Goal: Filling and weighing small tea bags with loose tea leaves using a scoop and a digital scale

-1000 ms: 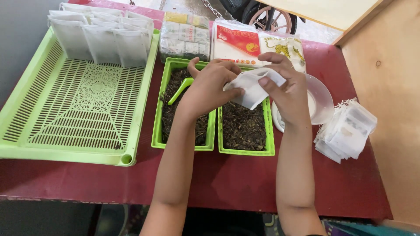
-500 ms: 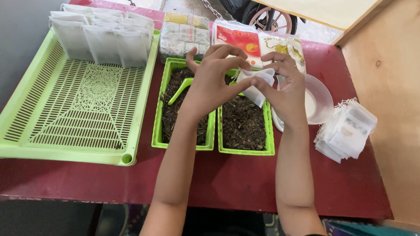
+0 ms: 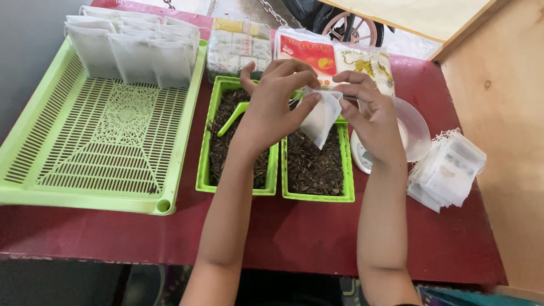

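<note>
My left hand (image 3: 273,105) and my right hand (image 3: 368,110) both pinch the top of a small white fabric pouch (image 3: 321,119), which hangs above two narrow green trays of dark loose leaves. The left tray (image 3: 205,164) has a green scoop (image 3: 232,118) lying in it. The right tray (image 3: 345,170) sits under the pouch. Behind my right hand a clear dish (image 3: 416,129) rests on a small white scale (image 3: 360,156).
A large green slatted tray (image 3: 102,141) at the left holds several filled white pouches (image 3: 133,48) standing along its far edge. A stack of flat white pouches (image 3: 447,167) lies at the right. Printed packets (image 3: 309,48) lie at the back of the red table (image 3: 294,232). A wooden panel (image 3: 504,113) borders the right.
The pouch was crumpled between my hands a second ago; now it hangs down, held by its top edge. Both hands have shifted slightly together above the trays.
</note>
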